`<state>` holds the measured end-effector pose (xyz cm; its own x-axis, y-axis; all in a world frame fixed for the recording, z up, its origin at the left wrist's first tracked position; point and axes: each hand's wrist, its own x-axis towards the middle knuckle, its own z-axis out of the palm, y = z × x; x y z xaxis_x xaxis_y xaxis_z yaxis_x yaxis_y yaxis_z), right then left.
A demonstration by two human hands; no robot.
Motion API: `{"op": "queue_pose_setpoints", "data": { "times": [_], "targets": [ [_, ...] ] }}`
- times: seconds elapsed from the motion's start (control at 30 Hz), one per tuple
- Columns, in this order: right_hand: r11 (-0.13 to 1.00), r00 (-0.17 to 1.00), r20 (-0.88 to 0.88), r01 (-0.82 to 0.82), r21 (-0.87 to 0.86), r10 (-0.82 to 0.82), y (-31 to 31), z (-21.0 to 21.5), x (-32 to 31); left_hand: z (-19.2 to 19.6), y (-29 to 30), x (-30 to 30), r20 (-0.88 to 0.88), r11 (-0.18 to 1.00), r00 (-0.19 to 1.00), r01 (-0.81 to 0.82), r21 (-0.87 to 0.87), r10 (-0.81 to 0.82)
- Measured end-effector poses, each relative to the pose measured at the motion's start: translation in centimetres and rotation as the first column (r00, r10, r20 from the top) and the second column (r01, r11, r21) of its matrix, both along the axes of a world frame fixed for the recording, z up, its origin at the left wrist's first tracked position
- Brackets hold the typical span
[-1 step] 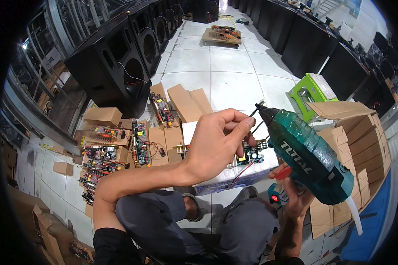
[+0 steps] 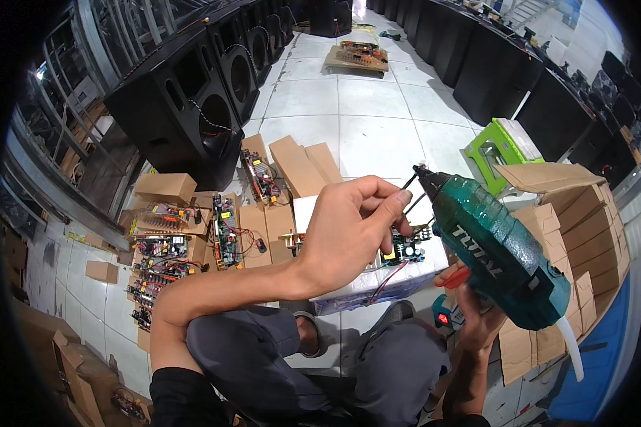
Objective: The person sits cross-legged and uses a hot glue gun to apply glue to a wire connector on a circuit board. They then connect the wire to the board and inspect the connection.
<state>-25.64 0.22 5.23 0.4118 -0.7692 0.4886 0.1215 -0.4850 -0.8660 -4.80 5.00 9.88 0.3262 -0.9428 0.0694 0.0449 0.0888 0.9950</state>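
In my right hand (image 2: 477,313) is a teal hot glue gun (image 2: 491,249), the fingers wrapped round its handle at the red trigger. A white glue stick (image 2: 571,349) sticks out of its rear. My left hand (image 2: 356,224) pinches a thin black wire (image 2: 412,183) between thumb and fingertips. The wire's upper end meets or nearly meets the gun's black nozzle (image 2: 429,181). Below my left hand, partly covered by it, a circuit board (image 2: 406,250) with red and black wires rests on a white box (image 2: 349,302).
Several circuit boards (image 2: 226,231) lie on cardboard at the left. Black speaker cabinets (image 2: 185,107) stand beyond them. At the right are an open carton (image 2: 605,235) with cardboard pieces and a green step stool (image 2: 502,146). Farther off, a low wooden platform (image 2: 356,67) carries more boards.
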Motion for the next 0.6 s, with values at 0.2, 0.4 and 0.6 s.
{"op": "queue_pose_setpoints", "data": {
  "times": [0.2,0.4,0.6],
  "targets": [
    [0.997,0.995,0.095,0.025,0.071,-0.031,-0.5,-0.3,0.2,0.4,-0.4,0.3,0.037,1.000,0.999,0.019,-0.018,-0.018],
    [0.996,0.997,0.069,-0.044,0.081,0.038,-0.1,-0.2,-0.4,0.2,-0.3,0.3,0.033,1.000,0.999,0.014,-0.027,-0.013],
    [0.999,1.000,0.010,0.009,0.038,-0.010,-0.9,-1.0,-0.7,0.3,-0.4,0.3,0.053,1.000,0.998,0.015,-0.022,-0.014]
  ]
}}
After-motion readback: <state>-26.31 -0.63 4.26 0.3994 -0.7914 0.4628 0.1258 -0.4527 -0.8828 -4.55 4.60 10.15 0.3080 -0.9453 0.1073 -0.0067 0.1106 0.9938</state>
